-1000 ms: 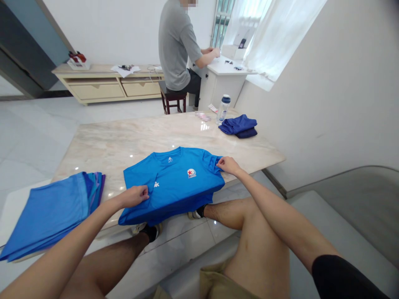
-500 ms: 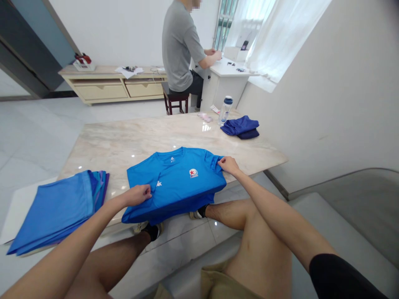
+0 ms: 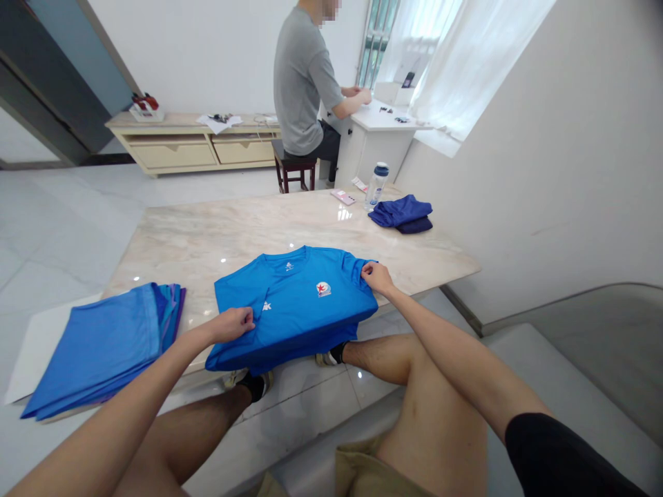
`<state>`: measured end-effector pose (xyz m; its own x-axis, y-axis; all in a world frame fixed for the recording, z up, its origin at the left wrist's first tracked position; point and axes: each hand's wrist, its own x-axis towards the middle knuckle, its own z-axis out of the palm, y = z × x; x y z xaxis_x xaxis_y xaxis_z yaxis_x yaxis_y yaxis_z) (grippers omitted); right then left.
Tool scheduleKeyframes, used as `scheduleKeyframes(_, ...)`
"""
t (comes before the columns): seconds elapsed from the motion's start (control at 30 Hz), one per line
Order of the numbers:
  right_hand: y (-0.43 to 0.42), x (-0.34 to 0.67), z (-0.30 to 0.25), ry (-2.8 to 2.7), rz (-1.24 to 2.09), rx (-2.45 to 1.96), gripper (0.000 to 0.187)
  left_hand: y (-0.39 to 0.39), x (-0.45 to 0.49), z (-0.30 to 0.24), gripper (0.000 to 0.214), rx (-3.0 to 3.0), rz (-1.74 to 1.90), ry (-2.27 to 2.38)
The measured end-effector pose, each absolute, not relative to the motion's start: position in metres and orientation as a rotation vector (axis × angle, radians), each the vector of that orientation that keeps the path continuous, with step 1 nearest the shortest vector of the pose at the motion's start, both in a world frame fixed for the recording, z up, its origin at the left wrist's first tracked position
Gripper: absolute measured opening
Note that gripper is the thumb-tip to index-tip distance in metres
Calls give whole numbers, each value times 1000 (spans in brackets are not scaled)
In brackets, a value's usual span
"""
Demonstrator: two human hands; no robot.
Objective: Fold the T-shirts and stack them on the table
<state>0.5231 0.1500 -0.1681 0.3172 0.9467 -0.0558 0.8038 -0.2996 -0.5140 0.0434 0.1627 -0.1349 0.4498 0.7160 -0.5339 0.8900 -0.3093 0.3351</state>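
A bright blue t-shirt (image 3: 300, 297) with a small star badge lies front up at the near edge of the marble table (image 3: 217, 235), its lower part hanging over the edge. My left hand (image 3: 231, 324) is closed, pinching the shirt's fabric at its left side. At the shirt's right shoulder, my right hand (image 3: 378, 277) pinches the sleeve fold. Both arms reach forward over my bare knees.
A stack of folded blue garments (image 3: 103, 345) lies at the table's left end. A dark blue crumpled garment (image 3: 401, 214), a water bottle (image 3: 376, 185) and a small pink item (image 3: 343, 197) sit at the far right. Another person (image 3: 305, 83) sits at a white desk beyond.
Only the camera has shifted a little, so everything sits slightly right and lower in view. Both hands keep the same grip on the shirt.
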Motion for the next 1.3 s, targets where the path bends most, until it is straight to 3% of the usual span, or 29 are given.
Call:
scheduleKeyframes(0.33, 146, 548, -141, -1475, 484, -2209, 19, 161, 48, -131, 12, 2145, -408, 1338)
scheduleKeyframes(0.6, 110, 595, -134, -1508, 783, -2447, 14, 161, 49, -133, 15, 2144, -436, 1344)
scheduleKeyframes(0.67, 112, 598, -138, -1495, 721, -2476, 10, 162, 49, -133, 14, 2134, -430, 1342)
scheduleKeyframes(0.83, 133, 583, -153, -1449, 526, -2491, 34, 162, 51, -130, 12, 2129, -407, 1349)
scheduleKeyframes(1.07, 158, 558, -158, -1439, 349, -2447, 20, 160, 50, -131, 9, 2116, -398, 1377)
scheduleKeyframes(1.3, 155, 538, -134, -1542, 176, -2337, 31, 160, 47, -136, 8, 2125, -366, 1357)
